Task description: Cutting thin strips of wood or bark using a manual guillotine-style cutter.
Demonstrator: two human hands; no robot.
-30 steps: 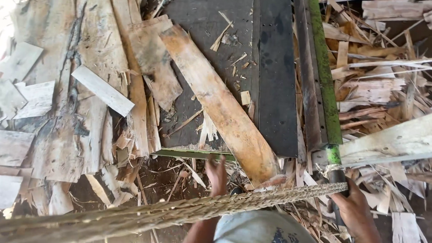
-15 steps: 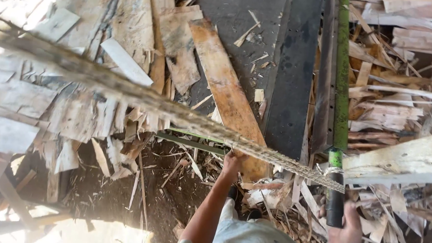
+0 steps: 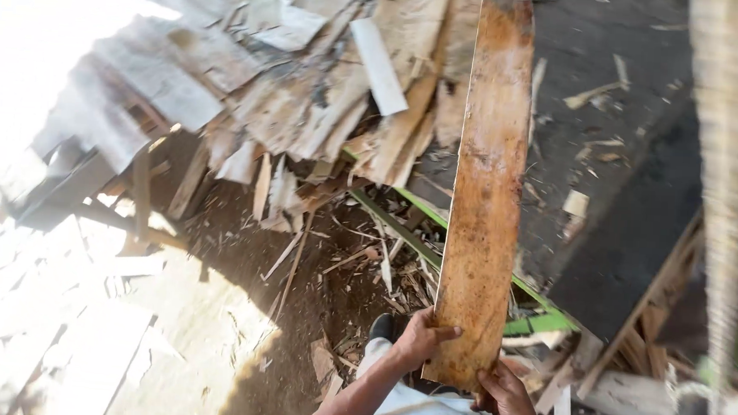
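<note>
1. While flat on the dark conveyor belt (image 3: 628, 161) half a sec ago, now lifted: long orange-brown veneer strip (image 3: 486, 188) up off the belt, near end raised toward the body, far end reaching the top edge of view.
2. Left hand (image 3: 420, 338) clamped on the strip's near left edge, thumb over the top face, fingers wrapped under. Was only reaching for that end before.
3. Right hand (image 3: 506, 396) closed on the bottom right corner of the strip, fingers curled round the edge. Moved over from the right side, where it lay by the green bar earlier.
4. Strip held lengthwise, running away from the body, slightly tilted; spans over the green frame rail (image 3: 433, 252) and the belt's edge. Far end's contact w/ belt: can't tell.
5. Read: pick-up done, piece under two-hand control, free to be carried or turned.
6. Around: heap of pale torn veneer scraps (image 3: 308, 89) upper left, splinters and chips on the dirt floor (image 3: 298, 312) below, blurred rope-like strand (image 3: 723, 165) hanging down at right, close to the camera.
7. Sunlit patch lower left washed out; no detail there.
</note>
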